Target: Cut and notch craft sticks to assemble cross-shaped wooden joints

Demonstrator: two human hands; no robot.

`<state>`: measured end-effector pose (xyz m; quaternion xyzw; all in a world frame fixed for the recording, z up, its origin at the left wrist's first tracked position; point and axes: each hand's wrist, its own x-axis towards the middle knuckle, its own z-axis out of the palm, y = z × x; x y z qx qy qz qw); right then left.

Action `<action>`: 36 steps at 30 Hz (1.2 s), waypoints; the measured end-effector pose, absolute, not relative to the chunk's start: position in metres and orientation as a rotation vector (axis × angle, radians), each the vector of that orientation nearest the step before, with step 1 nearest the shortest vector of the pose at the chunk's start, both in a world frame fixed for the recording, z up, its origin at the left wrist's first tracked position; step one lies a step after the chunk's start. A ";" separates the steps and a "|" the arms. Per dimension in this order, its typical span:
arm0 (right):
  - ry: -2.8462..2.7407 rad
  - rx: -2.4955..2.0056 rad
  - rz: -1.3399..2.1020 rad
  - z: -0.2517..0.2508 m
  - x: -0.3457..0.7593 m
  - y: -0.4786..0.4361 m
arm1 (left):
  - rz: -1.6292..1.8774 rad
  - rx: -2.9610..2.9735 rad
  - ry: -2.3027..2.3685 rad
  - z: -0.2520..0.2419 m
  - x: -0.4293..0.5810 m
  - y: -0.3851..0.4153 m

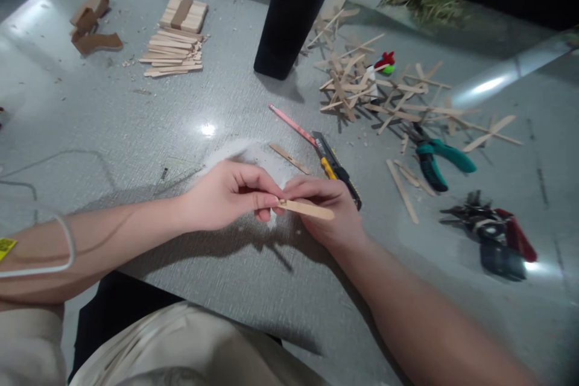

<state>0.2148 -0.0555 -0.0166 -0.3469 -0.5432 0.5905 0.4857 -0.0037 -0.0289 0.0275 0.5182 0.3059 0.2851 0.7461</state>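
Both my hands meet over the middle of the grey table (136, 120). My left hand (226, 193) pinches one end of a flat wooden craft stick (312, 210) between thumb and fingers. My right hand (330, 211) curls round the same stick from behind, fingers closed on it. The stick lies roughly level, its free rounded end pointing right. Just beyond my right hand a yellow-and-black utility knife (337, 167) and a pink pencil (292, 123) rest on the table, untouched.
A loose stick (289, 158) lies by a white patch. Glued stick crosses (384, 96) pile at the back right, beside green-handled pliers (436, 160) and red-handled tools (497, 235). Stacked sticks (174, 48), wooden blocks (90, 27) and a black post (294, 12) stand at the back.
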 end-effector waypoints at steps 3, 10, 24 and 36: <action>-1.331 -0.803 1.498 -0.016 0.215 -0.054 | 0.587 1.146 0.665 0.028 -0.004 -0.029; -1.377 -0.822 1.449 -0.010 0.216 -0.052 | 0.542 1.157 0.700 0.031 -0.005 -0.028; -1.084 -0.871 1.494 -0.013 0.215 -0.053 | 0.717 1.191 0.666 0.032 -0.004 -0.027; -0.942 -0.798 1.611 -0.006 0.206 -0.054 | 0.694 2.060 0.672 0.015 -0.016 -0.017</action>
